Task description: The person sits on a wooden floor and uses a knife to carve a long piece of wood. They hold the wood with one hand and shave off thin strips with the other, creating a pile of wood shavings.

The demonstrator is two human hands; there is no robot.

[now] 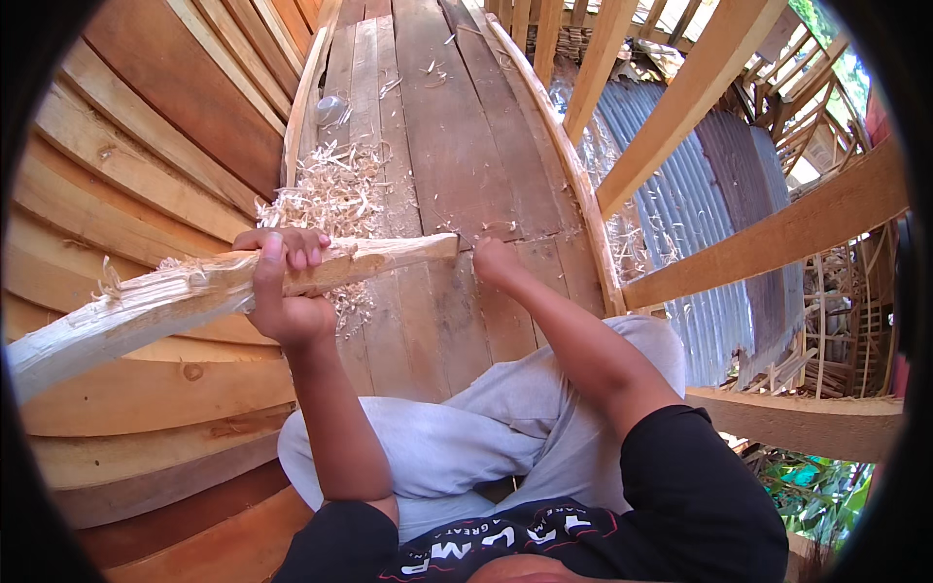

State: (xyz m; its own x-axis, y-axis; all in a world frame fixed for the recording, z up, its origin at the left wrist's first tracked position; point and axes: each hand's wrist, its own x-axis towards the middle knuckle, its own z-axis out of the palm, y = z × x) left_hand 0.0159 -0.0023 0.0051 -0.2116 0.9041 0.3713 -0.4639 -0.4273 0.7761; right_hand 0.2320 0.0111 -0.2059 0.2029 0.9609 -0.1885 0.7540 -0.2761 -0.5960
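Open to pass forward over the floor [457, 146], beyond the right hand [496, 259]. Barred leftward by the wall [175, 117] and by the stick [180, 309] slanting across, gripped in the left hand [289, 291]. Hemmed on the right by slats [690, 107], passable through gaps between. Cluttered past the stick by shavings [326, 194]. Closed in nearest by folded legs [447, 442].

Left of your left fingers [300, 257], the pole [155, 303] is running out of view; your right hand [495, 260] is hiding its fingertips.
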